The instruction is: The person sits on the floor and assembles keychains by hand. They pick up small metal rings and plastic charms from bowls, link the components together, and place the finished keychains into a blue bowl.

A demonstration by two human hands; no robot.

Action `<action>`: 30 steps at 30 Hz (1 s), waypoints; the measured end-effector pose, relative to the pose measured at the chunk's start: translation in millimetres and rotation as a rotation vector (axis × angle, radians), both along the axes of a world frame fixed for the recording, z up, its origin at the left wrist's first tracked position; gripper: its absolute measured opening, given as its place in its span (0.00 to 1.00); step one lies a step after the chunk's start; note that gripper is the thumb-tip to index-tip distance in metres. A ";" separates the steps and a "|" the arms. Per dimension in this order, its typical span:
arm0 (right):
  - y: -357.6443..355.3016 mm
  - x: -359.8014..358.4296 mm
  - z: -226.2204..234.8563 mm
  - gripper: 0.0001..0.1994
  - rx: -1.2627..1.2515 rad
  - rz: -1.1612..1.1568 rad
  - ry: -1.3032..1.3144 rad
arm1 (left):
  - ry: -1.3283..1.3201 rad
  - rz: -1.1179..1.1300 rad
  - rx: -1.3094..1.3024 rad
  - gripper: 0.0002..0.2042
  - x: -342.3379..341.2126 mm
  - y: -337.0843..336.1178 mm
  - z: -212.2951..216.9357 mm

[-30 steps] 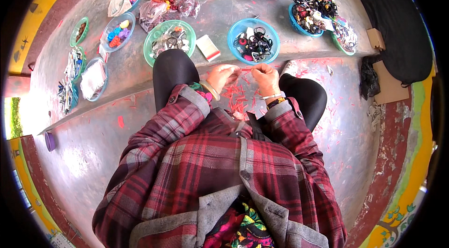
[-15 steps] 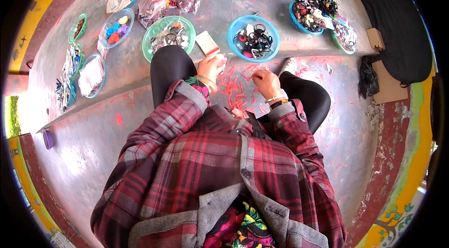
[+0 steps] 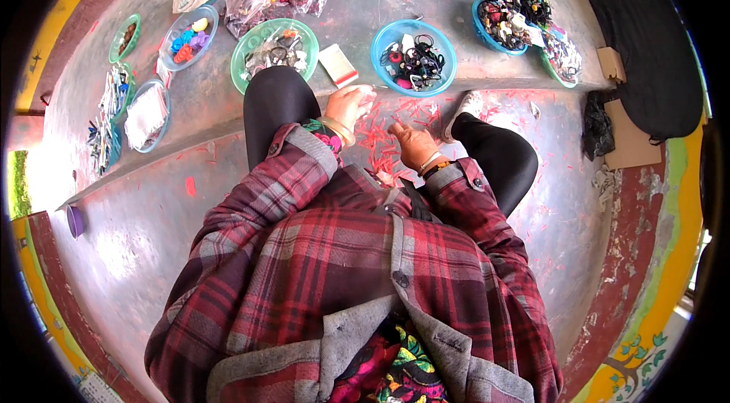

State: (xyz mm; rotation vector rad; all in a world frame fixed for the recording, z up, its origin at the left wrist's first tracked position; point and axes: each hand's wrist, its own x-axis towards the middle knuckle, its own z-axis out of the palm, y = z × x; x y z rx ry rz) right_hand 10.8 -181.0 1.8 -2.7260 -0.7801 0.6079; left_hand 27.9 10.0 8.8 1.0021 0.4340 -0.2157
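Red strips point(image 3: 378, 146) lie on the floor point(image 3: 563, 198) between my hands, maybe so both reach easily. My left hand point(image 3: 347, 106) is curled; I can't tell what it pinches. My right hand point(image 3: 415, 146) looks loosely spread. A blue bowl point(image 3: 414, 92) sits beyond both.

Purple cup point(image 3: 74, 221) at left; black bag point(image 3: 598, 129) beside cardboard point(image 3: 637, 144).

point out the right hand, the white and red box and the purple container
Right hand point(image 3: 416, 147): head view, on the back of the hand.
White and red box point(image 3: 337, 64): head view, on its pale part.
Purple container point(image 3: 74, 222): head view, on its purple wall.
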 end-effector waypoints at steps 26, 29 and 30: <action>-26.4 27.4 -59.8 0.15 0.120 -0.455 0.479 | -0.061 -0.057 0.005 0.11 -1.7 3.9 0.9; -23.9 37.2 -23.6 0.14 0.694 -0.759 0.811 | -0.080 -0.069 0.007 0.12 -1.1 3.3 -0.8; -19.5 34.6 -17.2 0.14 0.788 -0.817 0.845 | -0.102 -0.072 0.019 0.12 -1.0 5.8 -2.4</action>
